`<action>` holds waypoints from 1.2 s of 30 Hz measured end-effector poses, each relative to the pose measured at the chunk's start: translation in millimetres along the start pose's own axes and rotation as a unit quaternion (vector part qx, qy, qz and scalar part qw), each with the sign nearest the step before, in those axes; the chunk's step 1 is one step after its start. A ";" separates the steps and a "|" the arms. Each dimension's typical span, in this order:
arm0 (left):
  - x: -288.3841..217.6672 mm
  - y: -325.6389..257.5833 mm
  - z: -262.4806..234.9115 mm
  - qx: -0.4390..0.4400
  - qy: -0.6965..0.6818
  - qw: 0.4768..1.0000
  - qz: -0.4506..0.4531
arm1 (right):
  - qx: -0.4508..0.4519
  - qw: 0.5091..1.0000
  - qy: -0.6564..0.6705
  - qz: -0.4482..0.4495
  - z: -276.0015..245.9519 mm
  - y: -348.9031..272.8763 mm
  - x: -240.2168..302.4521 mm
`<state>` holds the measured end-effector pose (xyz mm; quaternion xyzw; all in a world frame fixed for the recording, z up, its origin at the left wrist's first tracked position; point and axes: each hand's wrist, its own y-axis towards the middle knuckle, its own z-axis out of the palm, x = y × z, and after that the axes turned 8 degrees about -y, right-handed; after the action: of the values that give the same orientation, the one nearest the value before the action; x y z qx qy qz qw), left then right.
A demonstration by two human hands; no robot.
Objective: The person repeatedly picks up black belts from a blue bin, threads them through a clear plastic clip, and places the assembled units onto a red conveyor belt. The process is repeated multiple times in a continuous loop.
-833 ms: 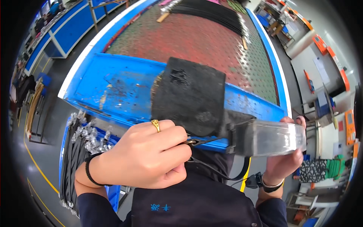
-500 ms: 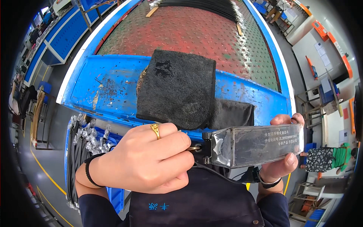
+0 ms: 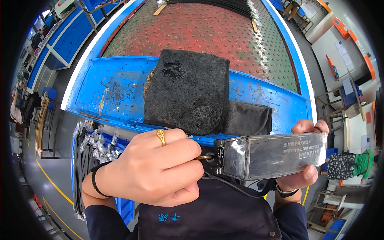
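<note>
My right hand (image 3: 306,174) holds a clear, long plastic case (image 3: 276,156) with a black fitting (image 3: 219,157) at its left end. Fingers show above and below the case's right end, while its far side hides the palm. Close to the fitting, my left hand (image 3: 160,166) is closed, with a gold ring on one finger. A brass-coloured piece (image 3: 204,157) shows between its fingers and the fitting, but whatever lies inside the fist is hidden. Both hands are held in front of my dark apron (image 3: 200,218).
Beyond the case, a folded black cloth (image 3: 188,92) and a smaller dark cloth (image 3: 248,118) lie on the blue bench ledge (image 3: 116,88). Behind is a red-green studded mat (image 3: 192,30). Black strips with plastic-wrapped ends (image 3: 94,144) stand at left. A person in green (image 3: 362,166) is at far right.
The case and my right hand have shifted slightly right, and the gap between the left fist and the fitting is a little wider. The left hand stays closed in nearly the same place.
</note>
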<state>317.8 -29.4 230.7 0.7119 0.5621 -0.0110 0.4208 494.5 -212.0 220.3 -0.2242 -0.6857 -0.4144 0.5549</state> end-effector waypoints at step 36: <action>1.4 -3.5 -3.4 -0.020 0.105 0.989 0.101 | 0.013 0.999 0.049 0.001 -9.0 11.5 -0.6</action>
<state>313.9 -26.2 230.2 0.7537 0.5288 0.1174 0.3721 508.6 -212.9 223.7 -0.1971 -0.6628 -0.4154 0.5911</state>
